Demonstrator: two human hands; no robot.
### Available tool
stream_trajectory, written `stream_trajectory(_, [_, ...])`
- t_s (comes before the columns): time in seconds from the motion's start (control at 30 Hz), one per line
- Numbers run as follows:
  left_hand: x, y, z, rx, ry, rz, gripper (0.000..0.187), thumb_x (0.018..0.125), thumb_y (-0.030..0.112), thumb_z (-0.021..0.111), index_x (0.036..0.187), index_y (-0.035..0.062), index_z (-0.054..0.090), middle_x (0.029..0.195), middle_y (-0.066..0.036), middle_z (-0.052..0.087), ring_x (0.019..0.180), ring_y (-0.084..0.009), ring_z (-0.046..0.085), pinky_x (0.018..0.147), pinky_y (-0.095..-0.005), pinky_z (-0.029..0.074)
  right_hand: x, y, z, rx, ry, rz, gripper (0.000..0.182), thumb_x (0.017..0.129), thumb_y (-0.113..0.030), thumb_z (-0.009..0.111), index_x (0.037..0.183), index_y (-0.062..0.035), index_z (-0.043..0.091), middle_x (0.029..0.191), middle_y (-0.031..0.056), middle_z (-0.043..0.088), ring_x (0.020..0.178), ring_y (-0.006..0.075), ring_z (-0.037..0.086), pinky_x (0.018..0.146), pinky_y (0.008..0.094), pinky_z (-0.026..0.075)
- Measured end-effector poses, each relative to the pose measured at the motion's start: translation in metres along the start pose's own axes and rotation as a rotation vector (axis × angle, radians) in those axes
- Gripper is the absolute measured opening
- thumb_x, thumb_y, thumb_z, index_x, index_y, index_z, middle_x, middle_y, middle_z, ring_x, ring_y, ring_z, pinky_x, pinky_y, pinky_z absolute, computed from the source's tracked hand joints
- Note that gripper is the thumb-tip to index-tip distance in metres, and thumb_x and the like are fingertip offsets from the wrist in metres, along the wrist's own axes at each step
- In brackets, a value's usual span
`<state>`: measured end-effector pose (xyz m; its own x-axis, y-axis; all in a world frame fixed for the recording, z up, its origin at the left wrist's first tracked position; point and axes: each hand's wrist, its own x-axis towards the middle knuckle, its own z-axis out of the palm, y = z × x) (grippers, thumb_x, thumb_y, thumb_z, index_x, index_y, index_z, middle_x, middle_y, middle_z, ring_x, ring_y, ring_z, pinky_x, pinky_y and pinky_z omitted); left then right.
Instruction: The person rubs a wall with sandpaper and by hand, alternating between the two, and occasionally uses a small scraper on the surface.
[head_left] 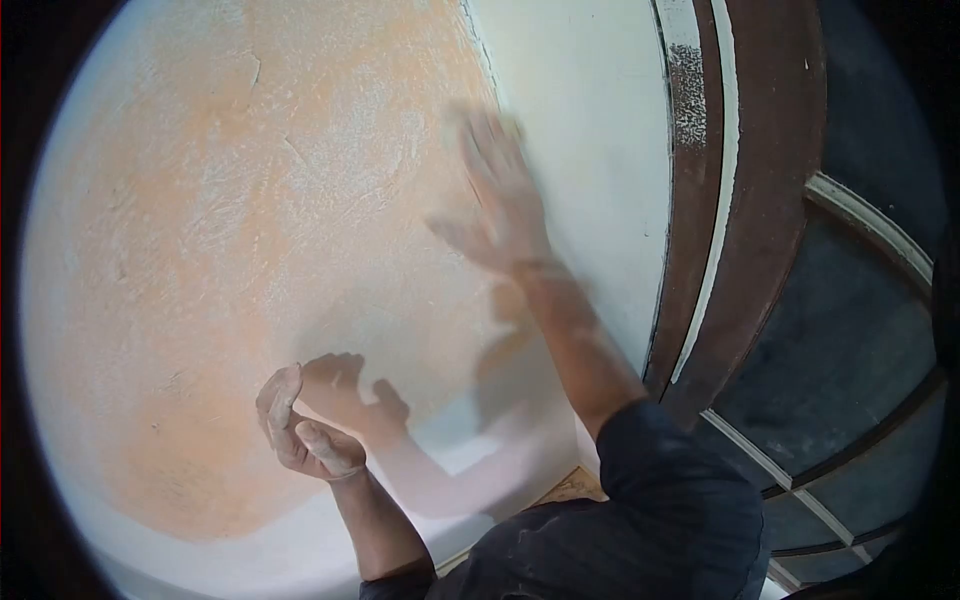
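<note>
A wall (200, 230) with patchy orange and whitish plaster fills the left and middle of the view. My right hand (495, 190) lies against or very near it, beside the edge of a smooth pale strip (590, 130); it is motion-blurred, with fingers spread and nothing visible in it. Lower left, my left hand (308, 430) is raised in front of the wall, dusted with white powder. Its fingers are loosely curved, the thumb stands apart, and I see nothing in it. Shadows of my hands and arms fall on the wall.
At the right stands a brown frame (765, 180) with white-smeared edges, beside dark glass panes (840, 340) divided by bars. Along the bottom runs a white wall section (260, 560). A small brown patch of floor (578, 487) shows near my right shoulder.
</note>
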<state>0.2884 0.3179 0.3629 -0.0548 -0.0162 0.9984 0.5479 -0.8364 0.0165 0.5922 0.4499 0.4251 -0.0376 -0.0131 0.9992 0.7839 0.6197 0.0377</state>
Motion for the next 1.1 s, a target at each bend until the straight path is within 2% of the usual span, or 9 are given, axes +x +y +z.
stream_trajectory(0.17, [-0.012,0.001,0.000,-0.029,-0.047,-0.068,0.056,0.113,0.043,0.044,0.125,-0.0071,0.067,0.120,-0.021,0.068,0.113,-0.0314,0.066,0.099,-0.0457,0.053,-0.243,-0.058,-0.002,0.138,-0.274,0.205,0.107,0.093,-0.074,0.062,0.160,0.0064,0.040,0.169,0.0297,0.035,0.157,0.0498,0.032,0.127,0.0647,0.024])
stream_trajectory(0.27, [-0.013,0.002,0.023,-0.109,-0.059,-0.101,0.057,0.112,0.045,0.047,0.123,-0.0068,0.068,0.120,-0.020,0.066,0.111,-0.0306,0.067,0.094,-0.0438,0.056,-0.223,-0.052,-0.002,0.096,-0.337,0.187,0.106,0.091,-0.070,0.066,0.160,0.0068,0.039,0.169,0.0303,0.034,0.158,0.0490,0.030,0.129,0.0646,0.021])
stream_trajectory(0.47, [-0.004,0.015,0.049,-0.137,-0.071,0.002,0.053,0.111,0.044,0.047,0.117,-0.0026,0.071,0.108,-0.020,0.071,0.103,-0.0324,0.069,0.087,-0.0450,0.055,-0.007,0.001,-0.012,0.015,-0.189,0.030,0.102,0.092,-0.060,0.069,0.161,0.0075,0.035,0.170,0.0290,0.031,0.160,0.0476,0.024,0.132,0.0577,0.017])
stream_trajectory(0.57, [-0.011,0.017,0.044,-0.187,-0.035,-0.050,0.056,0.112,0.046,0.045,0.119,-0.0048,0.069,0.112,-0.020,0.071,0.111,-0.0315,0.066,0.100,-0.0454,0.050,-0.042,0.000,-0.007,0.011,-0.206,0.039,0.103,0.091,-0.060,0.069,0.161,0.0079,0.035,0.170,0.0288,0.031,0.160,0.0470,0.024,0.131,0.0574,0.019])
stream_trajectory(0.63, [-0.013,0.022,0.041,-0.136,0.007,-0.112,0.054,0.110,0.046,0.049,0.109,-0.0022,0.073,0.107,-0.020,0.072,0.101,-0.0322,0.069,0.086,-0.0438,0.055,-0.124,-0.016,-0.007,-0.023,-0.289,0.153,0.101,0.092,-0.059,0.070,0.158,0.0100,0.038,0.168,0.0300,0.035,0.158,0.0490,0.028,0.130,0.0593,0.022])
stream_trajectory(0.77, [-0.018,0.021,0.008,-0.057,-0.128,-0.127,0.054,0.112,0.044,0.046,0.109,-0.0039,0.072,0.107,-0.019,0.072,0.105,-0.0306,0.067,0.095,-0.0422,0.050,-0.252,-0.085,-0.004,0.098,-0.270,0.284,0.088,0.104,-0.058,0.050,0.152,0.0155,0.043,0.163,0.0366,0.039,0.154,0.0577,0.032,0.126,0.0699,0.019])
stream_trajectory(0.93, [-0.016,0.027,-0.005,-0.025,-0.055,-0.188,0.047,0.109,0.038,0.050,0.107,-0.0036,0.072,0.105,-0.018,0.072,0.104,-0.0303,0.067,0.094,-0.0420,0.050,-0.092,-0.054,0.041,0.068,-0.047,0.073,0.098,0.102,-0.063,0.053,0.157,0.0170,0.034,0.167,0.0378,0.031,0.157,0.0590,0.022,0.128,0.0700,0.012])
stream_trajectory(1.03, [-0.007,0.027,-0.004,-0.008,0.008,-0.120,0.049,0.108,0.043,0.055,0.103,-0.0015,0.074,0.099,-0.019,0.072,0.095,-0.0328,0.069,0.084,-0.0426,0.054,0.077,-0.050,0.031,-0.088,0.046,0.004,0.103,0.097,-0.068,0.061,0.155,0.0151,0.039,0.163,0.0365,0.038,0.155,0.0518,0.032,0.129,0.0632,0.018])
stream_trajectory(1.1, [-0.005,0.024,-0.008,0.006,0.025,-0.108,0.048,0.108,0.043,0.055,0.103,-0.0014,0.073,0.099,-0.018,0.072,0.095,-0.0326,0.069,0.084,-0.0426,0.054,0.105,-0.049,0.039,-0.100,0.120,-0.029,0.105,0.096,-0.069,0.062,0.155,0.0148,0.039,0.162,0.0359,0.039,0.153,0.0508,0.034,0.129,0.0625,0.019])
